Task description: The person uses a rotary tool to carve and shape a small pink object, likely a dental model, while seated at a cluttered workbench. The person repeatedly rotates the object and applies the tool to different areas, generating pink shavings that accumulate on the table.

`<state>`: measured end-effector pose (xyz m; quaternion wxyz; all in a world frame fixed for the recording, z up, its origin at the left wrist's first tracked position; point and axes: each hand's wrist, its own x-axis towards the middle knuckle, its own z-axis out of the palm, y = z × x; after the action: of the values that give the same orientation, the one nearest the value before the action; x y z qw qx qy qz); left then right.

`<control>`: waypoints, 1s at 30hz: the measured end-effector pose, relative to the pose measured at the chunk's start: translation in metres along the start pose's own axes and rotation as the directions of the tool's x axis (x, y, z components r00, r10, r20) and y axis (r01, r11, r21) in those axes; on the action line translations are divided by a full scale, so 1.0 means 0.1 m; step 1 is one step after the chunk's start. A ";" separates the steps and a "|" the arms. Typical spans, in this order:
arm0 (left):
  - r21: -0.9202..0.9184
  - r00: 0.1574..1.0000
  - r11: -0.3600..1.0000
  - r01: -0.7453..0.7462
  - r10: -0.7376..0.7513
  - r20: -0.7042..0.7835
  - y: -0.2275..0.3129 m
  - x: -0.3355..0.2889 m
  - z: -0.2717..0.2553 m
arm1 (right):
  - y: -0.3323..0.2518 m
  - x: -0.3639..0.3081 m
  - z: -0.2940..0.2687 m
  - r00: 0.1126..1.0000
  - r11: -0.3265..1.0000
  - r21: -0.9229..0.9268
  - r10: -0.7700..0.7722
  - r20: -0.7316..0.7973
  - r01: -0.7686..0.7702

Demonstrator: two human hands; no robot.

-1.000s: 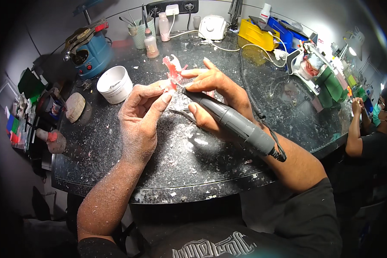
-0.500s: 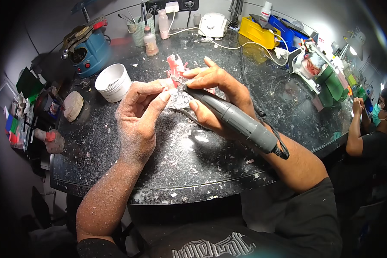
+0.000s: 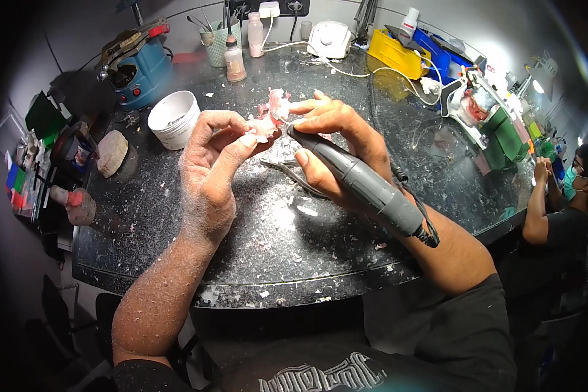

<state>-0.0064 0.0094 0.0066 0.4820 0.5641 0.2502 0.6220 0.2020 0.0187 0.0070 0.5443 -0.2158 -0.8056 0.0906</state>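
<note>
A ragged pink denture base (image 3: 278,103) is pinched at its lower left edge between the thumb and fingers of my left hand (image 3: 209,163), which is coated in pale dust. My right hand (image 3: 353,130) grips a dark grey rotary handpiece (image 3: 366,186) slantwise, with its cord trailing off the back end. The handpiece's thin tip points at the right side of the denture base; whether it touches cannot be made out. My right index finger stretches close to the pink piece. Under my hands, a dark metal tool (image 3: 298,178) lies on the table, partly hidden.
Pale shavings cover the black table (image 3: 242,261). A white tub (image 3: 174,121) and a round plaster block (image 3: 112,153) stand left. Behind are a blue machine (image 3: 137,75), small bottles (image 3: 235,62), a white control box (image 3: 328,40) and a yellow bin (image 3: 393,52). A masked person (image 3: 558,215) works at right.
The denture base has been turned in my left fingers, and more of it shows now. The handpiece stays in my right hand, beside it. The whole view has shifted slightly.
</note>
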 end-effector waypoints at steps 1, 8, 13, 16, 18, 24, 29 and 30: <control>-0.032 1.000 0.999 0.005 -0.005 -0.001 -0.01 0.00 -0.01 | 0.00 0.00 0.00 1.000 1.000 -0.015 0.002 -0.004 -0.002; -0.148 0.997 0.986 0.082 -0.079 0.027 0.01 0.02 -0.01 | 0.00 0.01 -0.02 1.000 0.999 -0.045 0.000 0.031 0.002; -0.280 0.974 0.933 0.226 -0.214 0.070 -0.05 0.05 -0.09 | 0.00 0.00 0.01 1.000 0.999 -0.048 0.016 0.021 -0.015; -0.295 0.968 0.922 0.251 -0.245 0.059 -0.03 0.05 -0.08 | 0.01 0.01 0.00 0.999 0.998 -0.058 0.003 0.045 -0.001; -0.303 0.965 0.917 0.261 -0.257 0.052 -0.03 0.05 -0.08 | 0.01 0.00 0.00 0.999 0.999 -0.047 0.014 0.036 -0.013; -0.296 0.962 0.916 0.271 -0.266 0.057 -0.02 0.06 -0.09 | 0.03 -0.01 0.00 0.999 0.999 -0.032 -0.003 0.045 0.004; -0.303 0.968 0.920 0.249 -0.243 0.058 -0.04 0.06 -0.10 | -0.02 0.02 -0.04 0.996 0.998 -0.059 -0.007 0.092 0.013; -0.298 0.971 0.924 0.238 -0.233 0.054 -0.05 0.06 -0.11 | -0.02 0.03 -0.04 0.993 0.997 -0.073 -0.026 0.113 0.034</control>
<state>-0.0143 0.0190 0.0029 0.6359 0.4551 0.2138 0.5855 0.2045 0.0181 0.0118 0.4912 -0.2187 -0.8407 0.0640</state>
